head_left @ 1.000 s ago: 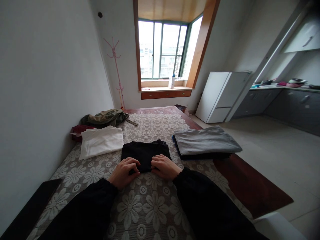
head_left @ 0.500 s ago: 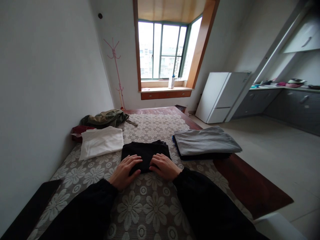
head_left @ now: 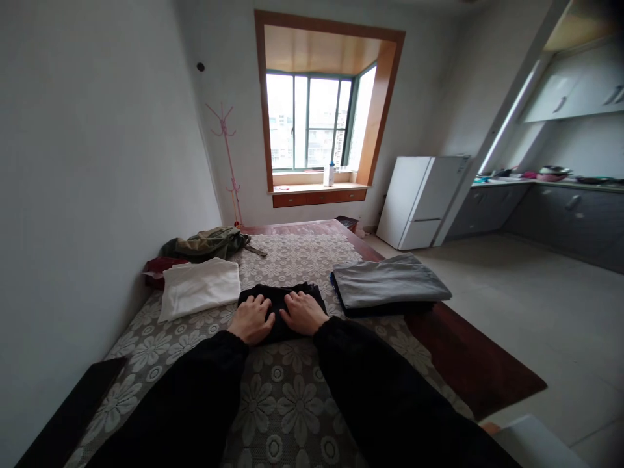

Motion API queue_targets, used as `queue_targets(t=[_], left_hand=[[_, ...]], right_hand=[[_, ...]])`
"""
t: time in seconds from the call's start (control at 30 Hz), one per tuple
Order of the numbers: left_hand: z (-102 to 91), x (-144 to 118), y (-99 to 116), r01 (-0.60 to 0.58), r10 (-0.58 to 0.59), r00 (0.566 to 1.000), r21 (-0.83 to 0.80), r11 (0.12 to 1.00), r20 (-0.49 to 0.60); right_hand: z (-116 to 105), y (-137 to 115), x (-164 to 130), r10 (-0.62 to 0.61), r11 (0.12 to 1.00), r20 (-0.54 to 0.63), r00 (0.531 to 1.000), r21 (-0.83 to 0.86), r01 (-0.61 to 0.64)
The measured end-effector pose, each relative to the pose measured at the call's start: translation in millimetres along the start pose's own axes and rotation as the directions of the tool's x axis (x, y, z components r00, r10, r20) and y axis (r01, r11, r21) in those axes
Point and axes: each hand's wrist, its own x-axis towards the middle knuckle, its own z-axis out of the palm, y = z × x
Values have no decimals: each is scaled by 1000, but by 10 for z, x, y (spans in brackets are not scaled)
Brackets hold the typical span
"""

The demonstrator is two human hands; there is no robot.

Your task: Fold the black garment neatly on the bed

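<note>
Lying near the middle of the bed (head_left: 302, 403), a folded black garment (head_left: 280, 307) is pressed flat under both hands. The left hand (head_left: 252, 320) is laid palm down on its left half, the right hand (head_left: 303, 313) on its right half, and the two are set just beside each other. The fingers (head_left: 292, 301) of both hands are spread flat and lie open on the cloth; nothing is gripped. Both arms are covered by black sleeves (head_left: 370, 383).

The bed is covered by a lace spread (head_left: 287, 260) with a flower pattern. A folded white cloth (head_left: 199, 287) is seen just left of the black garment. Behind it a dark red cloth (head_left: 158, 266) is partly hidden, and a crumpled green jacket (head_left: 207, 242) is heaped farther back by the wall. To the right, a folded grey garment (head_left: 387, 286) is stacked on a darker one near the bed's edge, close to the right hand but apart from it.

Beyond the bed a window (head_left: 312, 120) with a bottle (head_left: 330, 174) on its sill is seen, a pink coat stand (head_left: 227, 156) in the corner, a white fridge (head_left: 419, 198) at the right, and a kitchen desk (head_left: 556, 185) with dishes.
</note>
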Motion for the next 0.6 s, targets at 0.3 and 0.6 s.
queue_targets(t=[0.3, 0.6], left_hand=[[398, 147, -101, -2, 1, 998, -4, 1000, -59], [474, 171, -136, -7, 8, 999, 21, 1000, -48]], right_hand=[[404, 72, 209, -12, 998, -44, 999, 58, 14], [461, 122, 270, -12, 996, 0, 1000, 89, 12]])
